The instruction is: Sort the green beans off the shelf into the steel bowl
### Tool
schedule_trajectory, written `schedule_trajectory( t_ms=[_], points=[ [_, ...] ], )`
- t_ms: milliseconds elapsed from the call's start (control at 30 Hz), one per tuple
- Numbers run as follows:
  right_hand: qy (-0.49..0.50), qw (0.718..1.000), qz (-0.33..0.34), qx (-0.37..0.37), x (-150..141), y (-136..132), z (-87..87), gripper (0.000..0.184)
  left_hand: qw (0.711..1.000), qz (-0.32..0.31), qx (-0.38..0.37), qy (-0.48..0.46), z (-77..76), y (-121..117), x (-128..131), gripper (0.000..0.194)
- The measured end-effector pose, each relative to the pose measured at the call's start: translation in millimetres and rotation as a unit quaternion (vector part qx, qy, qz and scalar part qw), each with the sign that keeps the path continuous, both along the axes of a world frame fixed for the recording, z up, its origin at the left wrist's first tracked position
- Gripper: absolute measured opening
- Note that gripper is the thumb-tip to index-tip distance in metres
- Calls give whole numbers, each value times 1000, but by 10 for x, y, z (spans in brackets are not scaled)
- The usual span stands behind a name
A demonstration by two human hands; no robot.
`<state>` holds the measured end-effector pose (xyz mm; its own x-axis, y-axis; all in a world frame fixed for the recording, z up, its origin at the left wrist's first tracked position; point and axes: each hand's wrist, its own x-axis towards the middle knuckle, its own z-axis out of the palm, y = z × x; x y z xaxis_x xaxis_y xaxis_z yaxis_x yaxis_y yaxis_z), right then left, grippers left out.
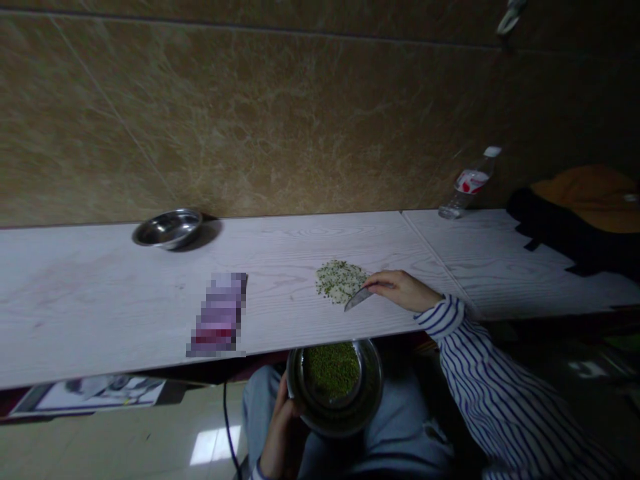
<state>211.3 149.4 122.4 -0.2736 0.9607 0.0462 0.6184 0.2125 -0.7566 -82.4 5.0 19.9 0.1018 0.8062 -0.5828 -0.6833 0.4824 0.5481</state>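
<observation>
My right hand [395,288] is closed around the handle of a small knife [357,297]. Its blade points down and left, at the near right edge of a flat pile of white grains mixed with green beans [340,280] on the tabletop. Below the table's front edge, my left hand [286,417] grips the left side of a metal bowl [373,400]. The bowl sits over my lap, tilted towards me, with many small green beans [330,370] inside. Part of my left hand's fingers is hidden by the bowl.
On the white wood-grain table [280,320] lies a pixelated purple packet [217,317] left of the pile. A shallow steel bowl [170,230] rests near the wall. A plastic bottle [470,183] and a black and orange bag [580,213] stand at the right. A dark cable [227,420] hangs below.
</observation>
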Motion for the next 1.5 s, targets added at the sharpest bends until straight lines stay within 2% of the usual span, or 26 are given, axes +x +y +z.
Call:
schedule_trajectory(
  t_ms=[167,433,567,667,767,867,1033,1133,1267,1500],
  points=[
    [8,1000,19,-6,-74,212,-26,24,1000,7,16,11,-37,2,-6,87],
    [14,999,32,-21,-139,464,-28,24,1000,-9,14,18,-59,15,33,92],
    [24,999,31,-28,-163,516,0,25,998,-31,25,44,-52,2,64,86],
    [37,999,18,-20,-149,478,19,25,999,-23,22,34,-60,0,82,80],
    [74,997,-31,9,-78,380,15,25,1000,-9,20,18,-76,3,96,71],
    [139,978,-151,40,72,272,-44,24,1000,-18,20,7,-82,6,109,67],
    [150,950,-268,62,420,151,-236,23,999,-28,29,-11,-91,-2,135,75],
    [146,936,-315,64,550,103,-348,22,999,-29,26,-22,-108,-6,150,78],
    [143,932,-329,49,540,54,-432,22,998,-40,35,-33,-141,-5,159,77],
    [143,943,-299,21,282,39,-440,17,999,-40,30,-22,-173,-7,151,66]
  ],
)
